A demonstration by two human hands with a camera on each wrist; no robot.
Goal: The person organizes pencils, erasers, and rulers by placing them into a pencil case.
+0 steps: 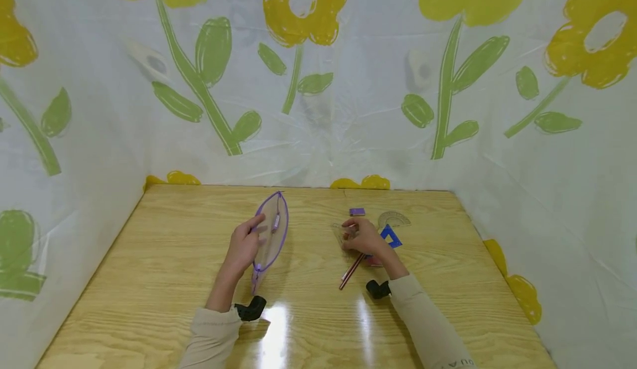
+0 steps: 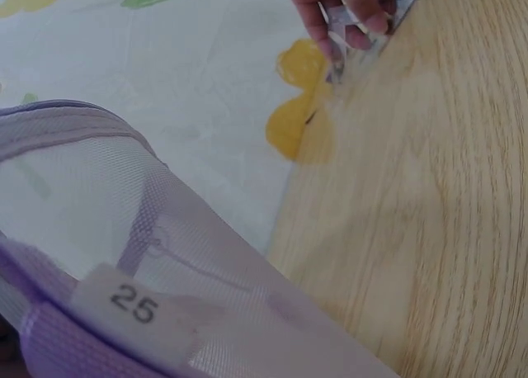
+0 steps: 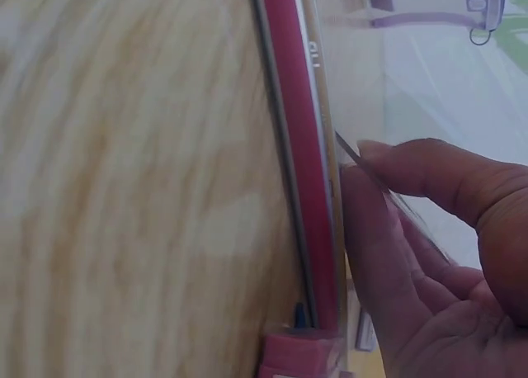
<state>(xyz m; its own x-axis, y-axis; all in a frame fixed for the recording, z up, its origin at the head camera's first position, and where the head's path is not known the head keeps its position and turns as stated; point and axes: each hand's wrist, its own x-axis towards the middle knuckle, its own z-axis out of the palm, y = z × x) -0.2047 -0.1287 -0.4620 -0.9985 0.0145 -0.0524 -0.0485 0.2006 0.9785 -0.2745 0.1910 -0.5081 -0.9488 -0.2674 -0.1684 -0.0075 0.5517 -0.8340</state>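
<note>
My left hand (image 1: 244, 245) grips a see-through mesh zip pouch (image 1: 272, 244) with purple edging, held upright above the table. In the left wrist view its purple zip and a white tag (image 2: 128, 305) reading 25 fill the lower left; the left fingers are hidden there. My right hand (image 1: 365, 237) pinches a clear flat set square (image 1: 337, 233) between thumb and fingers, to the right of the pouch. The right wrist view shows that set square edge-on (image 3: 412, 217). Under the right hand lie pencils (image 1: 351, 272) and a pink sharpener-like block (image 3: 299, 355).
A blue set square (image 1: 396, 240) and a clear protractor (image 1: 396, 216) lie just right of the right hand. Beyond it sits a small purple block (image 1: 356, 212). The wooden table (image 1: 164, 247) ends at white flower-printed sheets (image 1: 368, 136) at the back and sides.
</note>
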